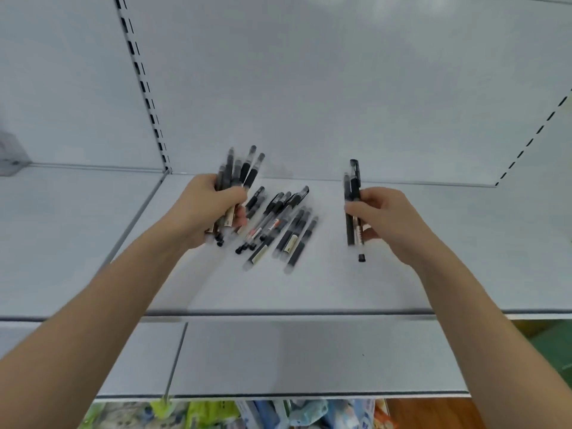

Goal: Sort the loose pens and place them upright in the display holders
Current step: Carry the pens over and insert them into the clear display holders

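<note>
**Condition.** The pile of loose pens (291, 239) lies flat on the white shelf (309, 289), with the pens fanned at mixed angles. The left hand (201, 212) is just left of the pile, its fingers curled tightly round a bundle of pens (246, 168). The bundle's ends splay out above the fist. The right hand (390, 218) is well right of the pile and pinches a small set of pens (354, 178) between thumb and fingers, roughly upright. Motion blur prevents an exact count in either hand. No display holders are in view.

**Hazards.**
1. Bundle slip. The left-hand bundle is uneven, with its lower tips at different heights. Loosening the grip to take another pen would probably let one slide out onto the pile.
2. Mixed types. The pile appears to hold clear-barrelled and dark-barrelled pens. A hurried pick could put the wrong type into either hand, and the sort would have to be repeated.
3. Roll-off. The pens are round and the shelf is smooth. A knuckle that sweeps the pile could roll pens toward the front edge, nearer the person than the pile.
4. Light pinch. The right hand holds its set near mid-barrel. Turning the wrist quickly could swing the longest pen free.
5. Overfilled fist. Adding more pens makes upright insertion harder, and the caps may snag.
</note>
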Demonstrator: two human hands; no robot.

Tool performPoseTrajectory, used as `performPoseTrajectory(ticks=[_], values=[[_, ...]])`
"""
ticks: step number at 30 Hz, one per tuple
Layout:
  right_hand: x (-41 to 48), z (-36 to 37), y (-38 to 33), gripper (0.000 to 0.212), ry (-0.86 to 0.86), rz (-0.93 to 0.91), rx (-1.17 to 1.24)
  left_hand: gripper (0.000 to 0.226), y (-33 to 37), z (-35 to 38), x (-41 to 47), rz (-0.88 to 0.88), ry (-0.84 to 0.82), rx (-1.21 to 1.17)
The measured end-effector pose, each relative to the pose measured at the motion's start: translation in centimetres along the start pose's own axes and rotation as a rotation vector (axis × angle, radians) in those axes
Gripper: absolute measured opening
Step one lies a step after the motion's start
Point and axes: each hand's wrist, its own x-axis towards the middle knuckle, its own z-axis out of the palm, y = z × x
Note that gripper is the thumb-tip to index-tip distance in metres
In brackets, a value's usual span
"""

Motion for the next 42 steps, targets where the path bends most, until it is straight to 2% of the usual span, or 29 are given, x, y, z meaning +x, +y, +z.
performPoseTrajectory(ticks=[4, 6, 8, 15, 20, 28, 33, 37, 42], values=[[-2.5, 1.6, -1.8, 0.012, -0.030, -0.048, 0.347, 0.011, -0.2, 1.2, -3.3, 0.044, -0.008, -0.199], [-3.6, 3.5, -2.6, 0.011, -0.094, -0.078, 0.440, 0.010, -0.5, 1.7, -5.4, 0.049, -0.012, -0.301], [-4.3, 5.5, -3.4, 0.011, -0.160, -0.102, 0.477, 0.009, -0.7, 1.7, -7.2, 0.054, 0.005, -0.298], [-5.3, 12.3, -5.4, 0.013, -0.367, -0.146, 0.461, 0.006, -1.7, -2.1, -11.8, 0.043, 0.126, -0.361], [-6.9, 17.1, -7.3, 0.012, -0.508, -0.165, 0.427, 0.020, -2.8, -6.2, -14.6, 0.077, 0.227, -0.351], [-11.0, 26.8, -11.4, 0.008, -0.614, -0.117, 0.534, 0.011, -5.7, -16.4, -20.3, 0.082, 0.437, -0.408], [-14.2, 34.3, -13.9, 0.017, -0.609, -0.099, 0.506, 0.008, -8.8, -24.7, -25.3, 0.040, 0.553, -0.366], [-14.5, 38.6, -15.4, 0.003, -0.593, -0.057, 0.427, 0.007, -10.1, -29.5, -27.8, -0.021, 0.596, -0.398], [-11.6, 42.3, -17.4, 0.008, -0.542, -0.070, 0.353, 0.006, -10.5, -33.7, -27.5, -0.036, 0.603, -0.415]])
